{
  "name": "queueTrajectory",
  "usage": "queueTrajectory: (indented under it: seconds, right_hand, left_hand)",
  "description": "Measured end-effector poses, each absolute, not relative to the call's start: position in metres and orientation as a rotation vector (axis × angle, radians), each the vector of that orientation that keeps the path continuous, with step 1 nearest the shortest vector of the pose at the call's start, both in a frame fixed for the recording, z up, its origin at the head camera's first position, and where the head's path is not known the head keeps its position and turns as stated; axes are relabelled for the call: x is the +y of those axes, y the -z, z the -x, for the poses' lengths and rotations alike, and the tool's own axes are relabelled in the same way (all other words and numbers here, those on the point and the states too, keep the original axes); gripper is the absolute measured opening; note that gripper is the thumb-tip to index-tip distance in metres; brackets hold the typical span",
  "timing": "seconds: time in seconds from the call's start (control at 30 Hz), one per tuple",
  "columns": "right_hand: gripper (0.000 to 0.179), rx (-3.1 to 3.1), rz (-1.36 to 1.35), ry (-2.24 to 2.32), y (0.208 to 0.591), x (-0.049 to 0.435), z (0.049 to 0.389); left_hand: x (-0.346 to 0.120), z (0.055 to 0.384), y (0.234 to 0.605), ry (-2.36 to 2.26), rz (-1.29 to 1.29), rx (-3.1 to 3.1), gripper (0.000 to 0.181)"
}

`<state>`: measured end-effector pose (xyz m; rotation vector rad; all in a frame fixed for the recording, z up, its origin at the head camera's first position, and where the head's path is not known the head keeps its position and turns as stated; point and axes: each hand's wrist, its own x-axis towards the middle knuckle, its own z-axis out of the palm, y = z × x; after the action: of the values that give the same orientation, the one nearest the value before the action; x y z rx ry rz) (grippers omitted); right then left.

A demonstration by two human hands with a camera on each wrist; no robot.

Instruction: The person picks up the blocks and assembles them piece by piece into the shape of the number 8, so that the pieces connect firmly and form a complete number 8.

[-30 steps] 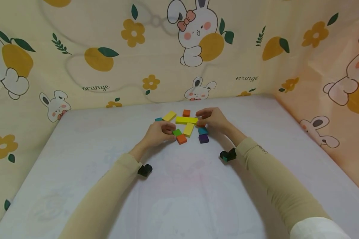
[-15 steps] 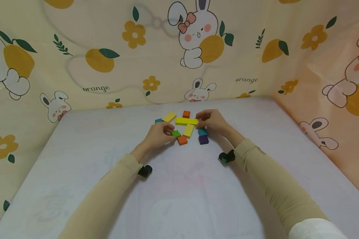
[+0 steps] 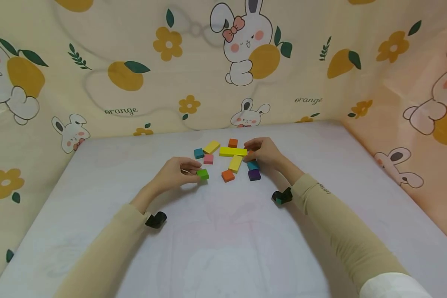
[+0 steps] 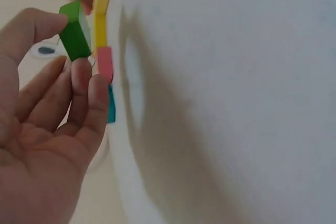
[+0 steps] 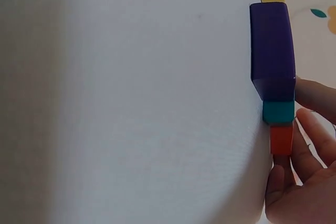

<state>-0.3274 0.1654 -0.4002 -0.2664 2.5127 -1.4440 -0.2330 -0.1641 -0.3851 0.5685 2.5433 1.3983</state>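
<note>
My left hand [image 3: 176, 173] pinches a green block [image 3: 203, 174] between thumb and fingertips. The left wrist view shows that block [image 4: 76, 32] held off the white surface. Near it on the table lie a pink block [image 3: 208, 159] and a blue block [image 3: 198, 153]. My right hand [image 3: 266, 151] rests with loosely bent fingers beside an orange block [image 5: 281, 139]; whether it touches the block I cannot tell. A teal block [image 3: 252, 165] and a purple block [image 3: 254, 175] stand in a row nearer me, below that hand.
Between the hands lie a long yellow block [image 3: 233, 152], two shorter yellow blocks [image 3: 235, 164] [image 3: 211, 147], an orange block [image 3: 228, 176] in front and another orange block [image 3: 233, 143] behind. A printed cloth [image 3: 193, 62] hangs behind the white table [image 3: 216, 248].
My left hand has drawn the green block away from the cluster, to the left and slightly toward me, uncovering the pink and blue blocks. The right hand has barely moved.
</note>
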Motion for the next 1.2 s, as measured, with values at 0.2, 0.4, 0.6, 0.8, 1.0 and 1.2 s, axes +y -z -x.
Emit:
queueTrajectory:
  seconds: [0.2,0.4,0.6,0.8,1.0,1.2]
  right_hand:
    - [0.051,2.500,0.260,1.444,0.400,0.165,0.327]
    - [0.049,2.512,0.211,1.436,0.399,0.162,0.327]
    - [0.048,2.506,0.194,1.448,0.398,0.160,0.326]
    - [0.048,2.485,0.172,1.484,0.399,0.159,0.326]
    - [0.046,2.487,0.145,1.497,0.399,0.157,0.326]
    - [0.045,2.493,0.105,1.499,0.400,0.155,0.327]
  left_hand:
    - [-0.182,0.224,0.382,-1.386,-0.595,2.559,0.038]
    - [-0.196,0.223,0.383,-1.358,-0.569,2.551,0.037]
    - [-0.205,0.220,0.385,-1.320,-0.531,2.552,0.037]
    - [-0.208,0.218,0.386,-1.239,-0.542,2.554,0.037]
    - [-0.207,0.216,0.387,-1.201,-0.564,2.560,0.041]
    - [-0.207,0.215,0.392,-1.219,-0.587,2.579,0.052]
